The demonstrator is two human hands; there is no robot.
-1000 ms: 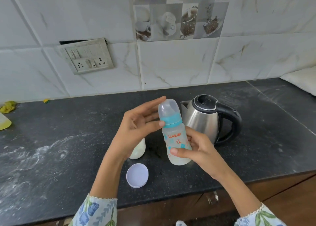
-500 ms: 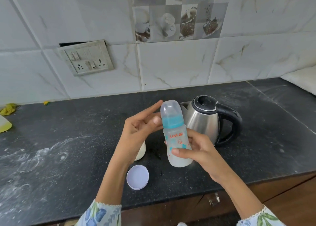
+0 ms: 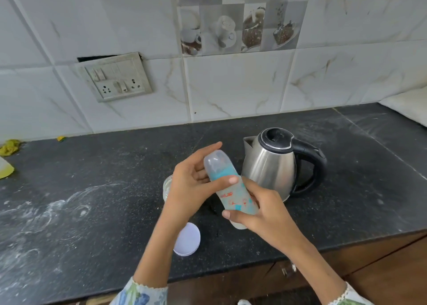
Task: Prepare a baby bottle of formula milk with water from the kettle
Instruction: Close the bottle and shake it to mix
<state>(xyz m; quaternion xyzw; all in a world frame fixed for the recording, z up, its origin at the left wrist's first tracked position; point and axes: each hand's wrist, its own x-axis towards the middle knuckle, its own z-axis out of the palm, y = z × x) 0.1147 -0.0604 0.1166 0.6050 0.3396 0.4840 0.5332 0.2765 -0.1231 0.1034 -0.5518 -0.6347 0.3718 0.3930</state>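
A clear baby bottle [image 3: 233, 195] with a teal collar, a capped top and cloudy liquid inside is held above the black counter [image 3: 92, 189], tilted with its top to the left. My right hand [image 3: 263, 212] grips its lower body. My left hand [image 3: 194, 184] holds the collar and cap end, thumb across the teal ring. A steel kettle [image 3: 272, 166] with a black lid and handle stands just behind the bottle. A glass jar [image 3: 168, 186] of white powder is mostly hidden behind my left hand. Its round white lid [image 3: 188, 238] lies on the counter near the front edge.
White powder smears mark the counter's left part [image 3: 57, 207]. A yellowish container [image 3: 5, 167] and a yellow-green scrap [image 3: 10, 146] sit at the far left. A switch and socket plate [image 3: 115, 78] is on the tiled wall. A white object [image 3: 406, 106] lies at the far right.
The bottle has gone from nearly upright to tilted left. My left hand has closed around its collar; before, its fingers were spread beside the cap.
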